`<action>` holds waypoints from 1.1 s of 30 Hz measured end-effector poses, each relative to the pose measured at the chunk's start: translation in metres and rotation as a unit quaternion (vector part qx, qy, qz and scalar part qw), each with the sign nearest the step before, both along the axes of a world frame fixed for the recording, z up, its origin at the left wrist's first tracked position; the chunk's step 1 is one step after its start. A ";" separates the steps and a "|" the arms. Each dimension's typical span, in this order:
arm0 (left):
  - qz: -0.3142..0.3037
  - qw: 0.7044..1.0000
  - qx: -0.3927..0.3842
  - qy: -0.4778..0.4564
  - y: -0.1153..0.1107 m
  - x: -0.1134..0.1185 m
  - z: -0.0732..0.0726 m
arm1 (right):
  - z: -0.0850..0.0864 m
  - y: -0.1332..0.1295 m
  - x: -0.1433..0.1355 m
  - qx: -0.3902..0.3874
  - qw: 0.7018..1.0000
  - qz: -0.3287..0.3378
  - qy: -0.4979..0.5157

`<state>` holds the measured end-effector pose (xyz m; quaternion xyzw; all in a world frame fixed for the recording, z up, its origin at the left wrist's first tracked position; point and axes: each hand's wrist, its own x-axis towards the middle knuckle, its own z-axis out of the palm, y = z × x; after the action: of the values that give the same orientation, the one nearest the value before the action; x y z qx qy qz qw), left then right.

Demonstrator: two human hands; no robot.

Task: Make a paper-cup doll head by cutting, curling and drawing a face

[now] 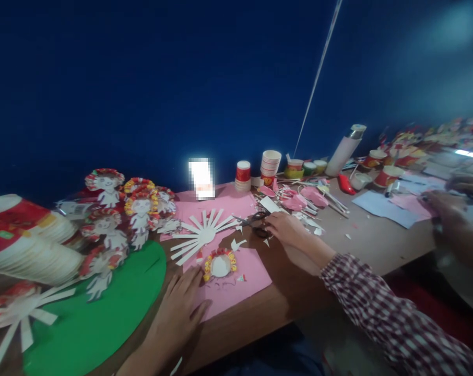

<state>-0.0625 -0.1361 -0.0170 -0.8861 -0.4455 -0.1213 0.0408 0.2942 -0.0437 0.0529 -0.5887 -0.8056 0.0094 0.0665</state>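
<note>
My left hand [184, 300] lies with fingers stretched out at the left edge of a pink paper sheet [250, 292]. On that sheet, beside my fingertips, is a small paper cup cutout [221, 266] with a white round base and a ring of red and yellow curls. Drawn lines show on the sheet below it. My right hand [289, 230] reaches across the table, its fingers closed at the handles of black scissors [256, 218]. The scissor blades point left, towards a paper cup cut into white strips [207, 236] and spread flat.
On the left, cutout paper figures [141, 209] and stacked cups [36, 256] surround a green round board [103, 324]. Behind are upright cups [270, 164], paper scraps [299, 201] and a flask [346, 151]. A co-worker's hand [444, 209] is at the right.
</note>
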 end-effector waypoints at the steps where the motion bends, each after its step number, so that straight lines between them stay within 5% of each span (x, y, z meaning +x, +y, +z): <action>1: -0.001 1.000 0.000 -0.001 0.000 0.000 -0.001 | -0.001 0.001 0.005 0.002 1.000 -0.009 -0.008; 10: -0.015 1.000 0.008 -0.003 0.004 -0.003 -0.004 | -0.005 0.010 0.035 0.032 0.994 -0.098 -0.038; 33: -0.020 0.999 0.028 0.015 0.004 -0.003 -0.004 | -0.002 0.015 0.017 -0.027 0.987 -0.142 -0.077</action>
<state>-0.0654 -0.1324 -0.0213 -0.8949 -0.4238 -0.1211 0.0697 0.3115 -0.0283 0.0513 -0.6973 -0.7163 -0.0233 -0.0108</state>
